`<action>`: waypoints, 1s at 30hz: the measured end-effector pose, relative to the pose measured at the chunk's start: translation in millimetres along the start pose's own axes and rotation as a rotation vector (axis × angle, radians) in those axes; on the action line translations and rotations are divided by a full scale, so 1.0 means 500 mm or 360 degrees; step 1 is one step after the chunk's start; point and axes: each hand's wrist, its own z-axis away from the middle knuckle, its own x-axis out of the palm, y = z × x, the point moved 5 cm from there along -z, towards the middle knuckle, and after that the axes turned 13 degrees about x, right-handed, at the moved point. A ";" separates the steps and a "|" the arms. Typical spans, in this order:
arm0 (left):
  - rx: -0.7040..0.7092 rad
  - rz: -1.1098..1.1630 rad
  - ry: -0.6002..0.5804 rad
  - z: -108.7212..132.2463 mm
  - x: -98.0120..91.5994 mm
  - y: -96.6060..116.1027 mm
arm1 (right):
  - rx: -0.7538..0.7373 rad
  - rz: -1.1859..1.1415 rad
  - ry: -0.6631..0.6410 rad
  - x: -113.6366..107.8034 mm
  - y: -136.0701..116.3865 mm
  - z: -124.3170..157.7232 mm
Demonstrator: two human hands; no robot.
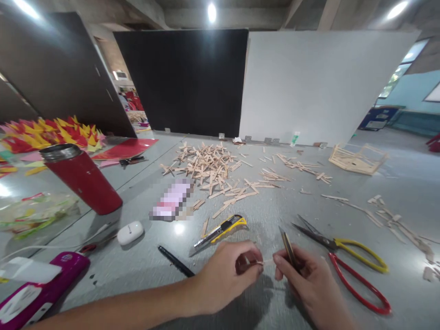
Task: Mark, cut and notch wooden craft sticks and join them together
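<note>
My left hand [233,270] is closed in a pinch on a thin wooden stick [267,261], a pale sliver that spans the small gap between my hands. My right hand [305,279] is wrapped round a slim craft knife [288,245], its pointed tip up and away from me. The right thumb and fingertip are at the stick's other end; whether they grip it, I cannot tell. Just beyond my left hand lies a yellow box cutter [223,229], with a black pen [175,261] beside the wrist. Scissors [335,243] with one red and one yellow handle lie open right of my right hand.
A heap of wooden sticks [209,165] lies farther back. On the left are a pixelated phone [172,199], a white earbud case [130,232], a red flask [82,178] and a purple power strip [65,275]. A small stick frame [359,158] stands at back right.
</note>
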 end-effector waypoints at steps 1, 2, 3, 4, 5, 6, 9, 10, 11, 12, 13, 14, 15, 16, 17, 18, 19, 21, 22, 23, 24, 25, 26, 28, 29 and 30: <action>-0.0002 -0.0038 0.0039 -0.001 -0.002 -0.002 | -0.0058 0.0025 0.0021 -0.001 0.000 0.002; 0.0010 -0.0078 0.0063 -0.002 -0.004 -0.004 | -0.0089 0.0039 0.0025 -0.001 0.001 0.004; 0.0047 -0.0134 0.0078 -0.002 -0.005 -0.005 | -0.0097 0.0046 0.0013 -0.001 0.005 0.004; 0.0103 -0.0200 0.0084 -0.002 -0.006 -0.005 | -0.0099 0.0046 0.0000 0.000 0.008 0.005; 0.0169 -0.0261 0.0079 -0.001 -0.005 -0.004 | -0.0105 0.0045 -0.0013 0.000 0.010 0.005; 0.0233 -0.0308 0.0069 0.000 -0.004 -0.003 | -0.0107 0.0050 -0.0031 0.001 0.011 0.006; 0.0313 -0.0390 0.0073 0.003 0.000 -0.003 | -0.0114 0.0057 -0.0044 0.003 0.004 0.010; 0.0306 -0.0402 0.0088 0.004 0.000 -0.002 | -0.0103 0.0056 -0.0048 0.004 0.001 0.012; 0.0298 -0.0420 0.0107 0.005 0.000 -0.002 | -0.0096 0.0055 -0.0059 0.006 -0.002 0.014; 0.0289 -0.0441 0.0125 0.006 0.000 -0.001 | -0.0098 0.0055 -0.0072 0.009 -0.004 0.017; 0.0280 -0.0464 0.0139 0.007 0.000 -0.001 | -0.0116 0.0061 -0.0084 0.011 -0.006 0.019; 0.0274 -0.0490 0.0152 0.008 0.000 0.000 | -0.0140 0.0075 -0.0094 0.013 -0.007 0.022; 0.0274 -0.0519 0.0161 0.009 0.001 0.000 | -0.0164 0.0099 -0.0098 0.015 -0.007 0.023; 0.0280 -0.0550 0.0168 0.010 0.001 0.000 | -0.0185 0.0132 -0.0098 0.017 -0.005 0.024; 0.0290 -0.0581 0.0171 0.011 0.002 0.000 | -0.0207 0.0172 -0.0098 0.019 -0.002 0.024; 0.0304 -0.0610 0.0170 0.012 0.003 -0.001 | -0.0226 0.0208 -0.0098 0.020 0.001 0.024; 0.0319 -0.0639 0.0166 0.013 0.005 -0.001 | -0.0241 0.0237 -0.0103 0.022 0.005 0.024; 0.0341 -0.0692 0.0157 0.014 0.010 -0.003 | -0.0255 0.0276 -0.0119 0.025 0.014 0.023; 0.0347 -0.0723 0.0156 0.014 0.012 -0.004 | -0.0254 0.0288 -0.0130 0.027 0.019 0.022; 0.0352 -0.0757 0.0156 0.015 0.015 -0.005 | -0.0248 0.0296 -0.0141 0.029 0.025 0.021; 0.0358 -0.0796 0.0154 0.016 0.017 -0.007 | -0.0242 0.0301 -0.0150 0.032 0.030 0.020; 0.0366 -0.0836 0.0144 0.017 0.020 -0.009 | -0.0242 0.0306 -0.0155 0.034 0.035 0.020; 0.0378 -0.0875 0.0125 0.019 0.024 -0.010 | -0.0243 0.0312 -0.0154 0.036 0.039 0.020; 0.0405 -0.0947 0.0075 0.023 0.031 -0.015 | -0.0254 0.0327 -0.0137 0.039 0.046 0.019; 0.0418 -0.0979 0.0047 0.026 0.035 -0.017 | -0.0261 0.0335 -0.0130 0.040 0.048 0.018; 0.0430 -0.1009 0.0021 0.029 0.038 -0.020 | -0.0268 0.0340 -0.0123 0.041 0.049 0.018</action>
